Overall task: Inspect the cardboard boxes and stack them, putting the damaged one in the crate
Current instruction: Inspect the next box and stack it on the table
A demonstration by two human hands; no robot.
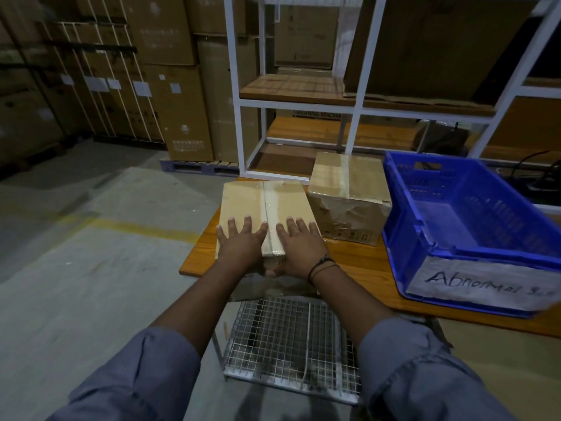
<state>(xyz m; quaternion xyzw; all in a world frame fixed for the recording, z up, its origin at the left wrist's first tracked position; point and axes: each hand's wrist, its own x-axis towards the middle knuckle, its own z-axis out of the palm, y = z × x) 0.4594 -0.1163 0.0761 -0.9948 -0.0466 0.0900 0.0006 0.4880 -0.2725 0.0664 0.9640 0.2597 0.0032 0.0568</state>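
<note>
At 6 o'clock, under the desk's near edge, sits a wire-mesh rack [288, 344]. Just above it, both forearms reach out of blue-grey sleeves to the taped cardboard box [267, 202] on the near-left corner of the desk [361, 261]. The left hand [239, 240] and the right hand [300, 246] lie flat on its lid either side of the tape seam. The fingers are straight and spread, so neither grip is closed round anything, and the thumbs are hard to make out. Dark cords circle the right wrist.

This looks like the inspection step: the lid under the palms reads smooth and sound. At about 2 o'clock from it, close by but seemingly apart, stands the damaged box [349, 183] — its front face is torn and crumpled. At 3 o'clock from that, the blue crate [403, 232] stands nothing inside it that I can see, with a paper label [473, 284] hand-lettered "Abnormal".

I judge that nothing is sorted yet. The next move calls for lifting the hands off this box and taking the torn one by its two sides — not by the weak front — to carry it over the crate's wall.

Counted: two small boxes on the desk, one crate, two hands.

Farther off, white metal shelving [243, 117] rises at 12 o'clock, and tall stacked cartons [182, 101] stand at 10 o'clock.
</note>
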